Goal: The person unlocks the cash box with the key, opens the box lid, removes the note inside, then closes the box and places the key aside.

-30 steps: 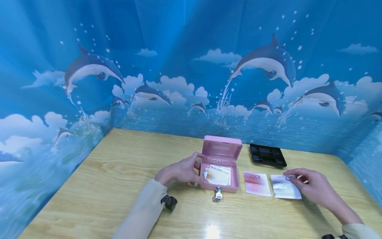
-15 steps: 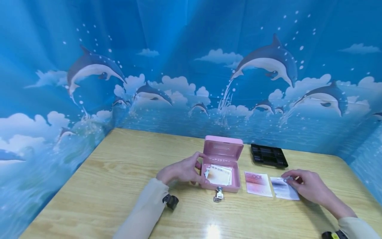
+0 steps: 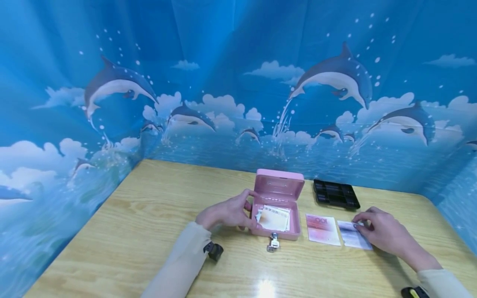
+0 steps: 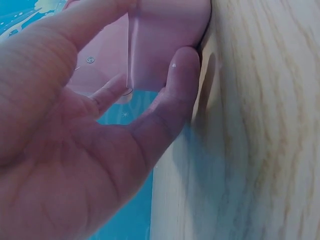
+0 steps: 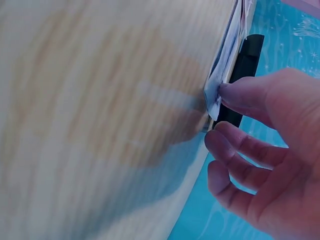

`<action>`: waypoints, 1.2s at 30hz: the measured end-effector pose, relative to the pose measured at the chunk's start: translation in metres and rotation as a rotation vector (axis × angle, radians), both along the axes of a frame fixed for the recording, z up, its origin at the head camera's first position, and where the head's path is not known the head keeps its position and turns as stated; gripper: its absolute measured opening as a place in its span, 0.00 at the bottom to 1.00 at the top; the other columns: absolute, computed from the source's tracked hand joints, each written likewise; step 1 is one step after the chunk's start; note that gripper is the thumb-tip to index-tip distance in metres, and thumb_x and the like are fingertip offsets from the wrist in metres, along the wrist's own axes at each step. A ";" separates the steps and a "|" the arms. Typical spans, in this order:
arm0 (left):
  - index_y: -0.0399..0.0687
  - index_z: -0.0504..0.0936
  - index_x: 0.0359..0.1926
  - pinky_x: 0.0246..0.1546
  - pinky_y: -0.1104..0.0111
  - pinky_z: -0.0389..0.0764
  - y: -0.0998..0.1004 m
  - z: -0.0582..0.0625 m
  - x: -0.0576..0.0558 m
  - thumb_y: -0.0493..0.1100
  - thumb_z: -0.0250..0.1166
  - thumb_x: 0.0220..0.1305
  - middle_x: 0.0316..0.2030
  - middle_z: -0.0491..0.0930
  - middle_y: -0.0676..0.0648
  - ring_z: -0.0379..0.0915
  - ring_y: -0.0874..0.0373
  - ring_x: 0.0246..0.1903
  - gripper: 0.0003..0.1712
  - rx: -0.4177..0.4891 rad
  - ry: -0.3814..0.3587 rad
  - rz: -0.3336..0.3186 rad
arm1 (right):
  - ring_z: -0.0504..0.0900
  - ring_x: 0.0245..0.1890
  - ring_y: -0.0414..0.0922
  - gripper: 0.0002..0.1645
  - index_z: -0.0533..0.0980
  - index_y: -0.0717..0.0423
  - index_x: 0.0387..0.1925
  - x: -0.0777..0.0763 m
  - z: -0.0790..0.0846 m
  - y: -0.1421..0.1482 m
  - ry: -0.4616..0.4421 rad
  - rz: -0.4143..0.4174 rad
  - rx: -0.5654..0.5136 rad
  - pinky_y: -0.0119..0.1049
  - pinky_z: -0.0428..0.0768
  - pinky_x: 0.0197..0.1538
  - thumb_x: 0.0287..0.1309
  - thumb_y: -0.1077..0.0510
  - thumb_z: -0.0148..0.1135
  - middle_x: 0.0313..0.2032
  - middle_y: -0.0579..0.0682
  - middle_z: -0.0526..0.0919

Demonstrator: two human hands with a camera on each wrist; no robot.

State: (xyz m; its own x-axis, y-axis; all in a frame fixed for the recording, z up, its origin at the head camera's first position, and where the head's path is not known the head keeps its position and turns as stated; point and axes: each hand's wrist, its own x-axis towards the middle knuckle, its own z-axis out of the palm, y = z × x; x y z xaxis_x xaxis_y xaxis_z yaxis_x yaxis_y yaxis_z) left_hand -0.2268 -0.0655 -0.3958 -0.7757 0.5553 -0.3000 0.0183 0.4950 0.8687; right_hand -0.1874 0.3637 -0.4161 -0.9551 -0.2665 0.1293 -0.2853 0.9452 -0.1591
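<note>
Right hand [image 3: 384,231] holds purple note [image 3: 350,236] — by its edge.

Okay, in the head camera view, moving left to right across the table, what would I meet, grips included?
Left grip → pink box → reddish note → purplish note → right grip. I left out the black tray, which lies farther back, behind both notes.

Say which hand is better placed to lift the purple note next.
Probably the right hand: it touches the purple note near its far right corner. The left hand grips the left side of the pink box, with the red note lying between box and purple note.
</note>
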 end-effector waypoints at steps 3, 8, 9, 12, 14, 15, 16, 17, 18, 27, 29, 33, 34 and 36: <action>0.59 0.59 0.72 0.41 0.61 0.85 0.000 0.000 0.000 0.41 0.78 0.55 0.50 0.76 0.44 0.80 0.52 0.38 0.49 0.005 -0.006 0.002 | 0.75 0.28 0.37 0.08 0.86 0.51 0.37 0.002 0.001 -0.001 0.026 0.005 0.015 0.31 0.72 0.26 0.53 0.61 0.73 0.35 0.48 0.83; 0.60 0.59 0.72 0.42 0.60 0.85 0.000 -0.001 -0.001 0.41 0.78 0.55 0.51 0.76 0.44 0.80 0.51 0.38 0.49 0.003 -0.004 0.002 | 0.80 0.29 0.39 0.09 0.86 0.53 0.39 0.006 0.002 -0.002 0.091 0.016 0.020 0.36 0.79 0.28 0.54 0.60 0.73 0.36 0.51 0.86; 0.60 0.59 0.72 0.42 0.60 0.85 0.000 -0.001 -0.001 0.42 0.78 0.55 0.51 0.76 0.45 0.80 0.51 0.38 0.49 0.001 -0.003 0.002 | 0.82 0.30 0.43 0.10 0.86 0.53 0.40 0.006 0.002 -0.003 0.102 0.017 0.019 0.41 0.82 0.30 0.55 0.59 0.73 0.38 0.53 0.87; 0.60 0.59 0.72 0.42 0.61 0.85 0.000 -0.001 -0.002 0.42 0.78 0.55 0.51 0.76 0.45 0.81 0.51 0.38 0.49 -0.002 -0.003 0.003 | 0.86 0.38 0.58 0.14 0.85 0.55 0.44 0.009 0.005 -0.005 0.148 0.010 0.019 0.57 0.85 0.36 0.56 0.56 0.73 0.43 0.59 0.87; 0.60 0.59 0.72 0.42 0.61 0.85 0.000 -0.002 -0.002 0.42 0.78 0.55 0.51 0.76 0.45 0.81 0.51 0.38 0.50 -0.005 -0.001 0.003 | 0.84 0.44 0.67 0.18 0.85 0.55 0.47 0.011 0.006 -0.007 0.188 0.005 0.017 0.66 0.83 0.39 0.57 0.53 0.74 0.46 0.63 0.86; 0.60 0.59 0.72 0.41 0.61 0.85 0.000 -0.002 -0.002 0.42 0.78 0.55 0.51 0.76 0.45 0.81 0.51 0.37 0.50 -0.006 0.000 0.002 | 0.83 0.46 0.69 0.20 0.84 0.55 0.48 0.013 0.007 -0.009 0.209 0.000 0.017 0.68 0.82 0.40 0.57 0.51 0.74 0.47 0.64 0.86; 0.59 0.59 0.72 0.41 0.61 0.85 0.000 -0.002 -0.002 0.42 0.78 0.55 0.50 0.76 0.45 0.81 0.51 0.37 0.50 -0.005 0.001 0.000 | 0.82 0.47 0.70 0.22 0.84 0.55 0.50 0.014 0.007 -0.010 0.227 -0.008 0.016 0.69 0.81 0.41 0.57 0.49 0.74 0.48 0.65 0.85; 0.59 0.58 0.72 0.41 0.61 0.85 0.000 -0.002 -0.002 0.42 0.78 0.55 0.50 0.76 0.45 0.81 0.51 0.37 0.50 -0.005 0.001 -0.002 | 0.81 0.48 0.71 0.25 0.83 0.55 0.52 0.016 0.008 -0.012 0.236 -0.017 0.016 0.70 0.80 0.41 0.57 0.47 0.73 0.50 0.66 0.85; 0.59 0.58 0.72 0.40 0.61 0.85 0.000 -0.002 -0.002 0.42 0.78 0.55 0.50 0.76 0.45 0.81 0.51 0.37 0.50 -0.004 0.001 -0.004 | 0.80 0.49 0.72 0.28 0.82 0.56 0.55 0.017 0.009 -0.014 0.232 -0.027 0.017 0.71 0.80 0.42 0.59 0.44 0.72 0.52 0.67 0.84; 0.58 0.59 0.72 0.38 0.62 0.85 0.000 -0.002 -0.003 0.42 0.79 0.55 0.50 0.76 0.43 0.80 0.51 0.35 0.50 0.015 -0.001 -0.008 | 0.72 0.60 0.76 0.44 0.71 0.54 0.70 0.026 0.017 -0.032 0.135 -0.061 0.023 0.77 0.76 0.44 0.62 0.32 0.64 0.66 0.70 0.73; 0.57 0.59 0.72 0.37 0.62 0.85 0.000 -0.001 -0.002 0.41 0.79 0.55 0.50 0.76 0.43 0.80 0.51 0.35 0.50 0.021 0.000 -0.010 | 0.71 0.61 0.76 0.44 0.71 0.53 0.70 0.028 0.018 -0.036 0.132 -0.064 0.027 0.78 0.76 0.45 0.62 0.31 0.63 0.67 0.69 0.73; 0.58 0.59 0.72 0.36 0.63 0.84 0.000 -0.001 -0.001 0.42 0.79 0.55 0.50 0.76 0.43 0.80 0.51 0.34 0.50 0.017 -0.001 -0.008 | 0.72 0.60 0.75 0.43 0.73 0.53 0.68 0.030 0.018 -0.046 0.149 -0.058 0.017 0.77 0.76 0.46 0.61 0.31 0.64 0.66 0.68 0.74; 0.58 0.59 0.72 0.36 0.63 0.84 0.000 -0.001 -0.001 0.42 0.79 0.55 0.50 0.75 0.43 0.80 0.51 0.34 0.50 0.015 -0.002 -0.006 | 0.72 0.60 0.75 0.43 0.73 0.53 0.68 0.030 0.018 -0.048 0.154 -0.056 0.010 0.76 0.77 0.46 0.61 0.31 0.65 0.66 0.68 0.74; 0.59 0.59 0.72 0.37 0.63 0.84 0.000 -0.001 -0.002 0.43 0.79 0.55 0.50 0.75 0.43 0.80 0.51 0.35 0.50 0.010 -0.004 -0.002 | 0.73 0.60 0.74 0.43 0.74 0.53 0.68 0.030 0.019 -0.053 0.160 -0.049 -0.002 0.76 0.77 0.47 0.61 0.32 0.66 0.66 0.68 0.74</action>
State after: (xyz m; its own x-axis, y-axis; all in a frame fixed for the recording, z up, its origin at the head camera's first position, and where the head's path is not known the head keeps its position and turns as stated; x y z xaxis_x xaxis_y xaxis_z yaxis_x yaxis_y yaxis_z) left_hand -0.2284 -0.0658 -0.3964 -0.7731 0.5600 -0.2978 0.0160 0.4867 0.8734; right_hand -0.1574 0.3103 -0.3973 -0.9341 -0.2199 0.2813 -0.2610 0.9582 -0.1176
